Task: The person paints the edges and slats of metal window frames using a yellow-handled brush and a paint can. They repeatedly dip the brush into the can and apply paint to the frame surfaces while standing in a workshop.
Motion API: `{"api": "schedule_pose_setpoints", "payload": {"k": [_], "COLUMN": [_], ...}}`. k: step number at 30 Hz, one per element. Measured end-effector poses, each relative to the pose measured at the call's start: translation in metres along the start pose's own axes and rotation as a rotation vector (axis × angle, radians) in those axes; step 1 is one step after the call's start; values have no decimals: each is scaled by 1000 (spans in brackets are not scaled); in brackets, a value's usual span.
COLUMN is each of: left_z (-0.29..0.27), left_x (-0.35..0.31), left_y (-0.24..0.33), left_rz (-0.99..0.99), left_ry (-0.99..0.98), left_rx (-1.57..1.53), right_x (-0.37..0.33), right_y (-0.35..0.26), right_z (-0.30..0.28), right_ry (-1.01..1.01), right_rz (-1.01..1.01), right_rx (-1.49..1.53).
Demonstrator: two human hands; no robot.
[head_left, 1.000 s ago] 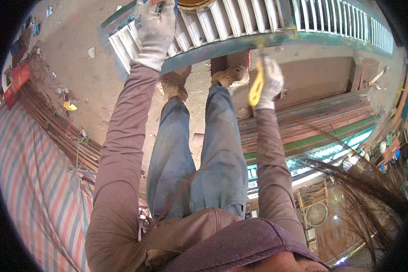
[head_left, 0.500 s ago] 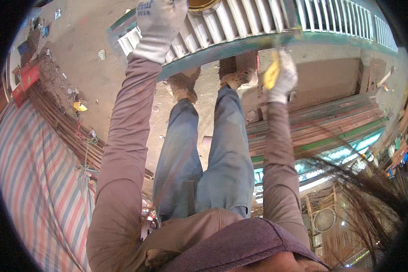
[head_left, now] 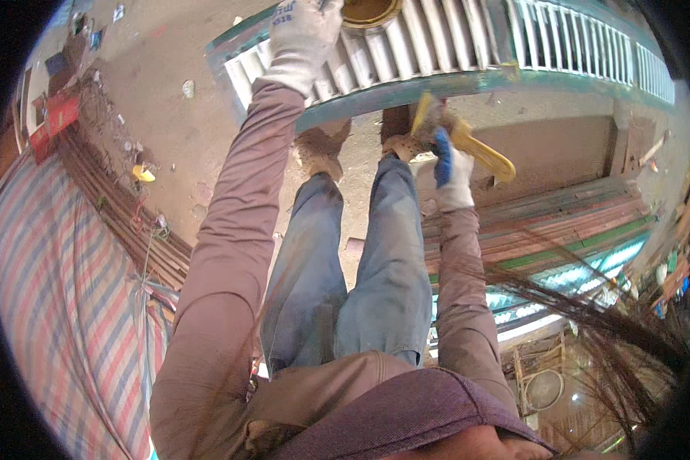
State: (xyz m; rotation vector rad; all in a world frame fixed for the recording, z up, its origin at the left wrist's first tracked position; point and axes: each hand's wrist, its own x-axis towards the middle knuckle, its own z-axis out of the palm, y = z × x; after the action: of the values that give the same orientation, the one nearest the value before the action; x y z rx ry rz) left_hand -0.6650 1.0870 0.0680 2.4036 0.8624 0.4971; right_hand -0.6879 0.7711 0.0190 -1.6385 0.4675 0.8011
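Note:
My right hand (head_left: 455, 172), in a white glove with blue on it, is closed around a yellow-handled paintbrush (head_left: 484, 152). The brush's yellowish bristles point up and left, in front of the panel's near edge and apart from it. At the top, my gloved left hand (head_left: 305, 34) is at the side of a round tub (head_left: 395, 14) with a golden rim and brown contents, and seems to grip it; the picture's edge cuts off the fingertips. Below the tub lies a long louvred panel (head_left: 406, 81) with white slats and a green frame.
My shoes (head_left: 319, 157) stand just this side of the panel. Long boards (head_left: 560, 218) lie at the right. On the left are a striped tarp (head_left: 69, 307), long dark bars (head_left: 123, 207) and a red object (head_left: 54, 126). Dark strands hang across the lower right.
My right hand has turned, so the brush's bristles now point up and left and its handle sticks out to the right. The left hand, tub and panel have shifted right in the picture.

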Motion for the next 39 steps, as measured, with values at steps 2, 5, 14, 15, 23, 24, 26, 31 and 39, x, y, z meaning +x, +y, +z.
{"api": "schedule_pose_setpoints", "payload": {"k": [2,5,14,15,23,24,26,31,39], "left_z": [-1,5,5,1,-37,-43,-55,-74,-78], "left_x": [-4,-14,-27,-26,-39,-41,-45,-44,-45], "left_y": [-6,-9,4,6,9,10,16,19,19], "left_rz": [-138,-185,-151,-234,-381,-352,-298,-136,-21], "left_ry": [7,19,32,25,87,93,102,155,134], "left_rx": [-167,-287,-167,-235,-519,-524,-548,-533,-516], "right_x": [-1,-2,-28,-31,-32,-27,-11,23,15], "right_y": [16,21,-28,-33,-103,-108,-110,-116,-112], "right_z": [-14,-18,31,32,79,86,103,133,152], "right_ry": [-81,-199,-305,-254,-10,3,-32,101,39], "right_rz": [29,74,8,-5,-432,-452,-527,-591,-678], "right_rx": [430,567,720,645,88,46,103,-385,-204]}}
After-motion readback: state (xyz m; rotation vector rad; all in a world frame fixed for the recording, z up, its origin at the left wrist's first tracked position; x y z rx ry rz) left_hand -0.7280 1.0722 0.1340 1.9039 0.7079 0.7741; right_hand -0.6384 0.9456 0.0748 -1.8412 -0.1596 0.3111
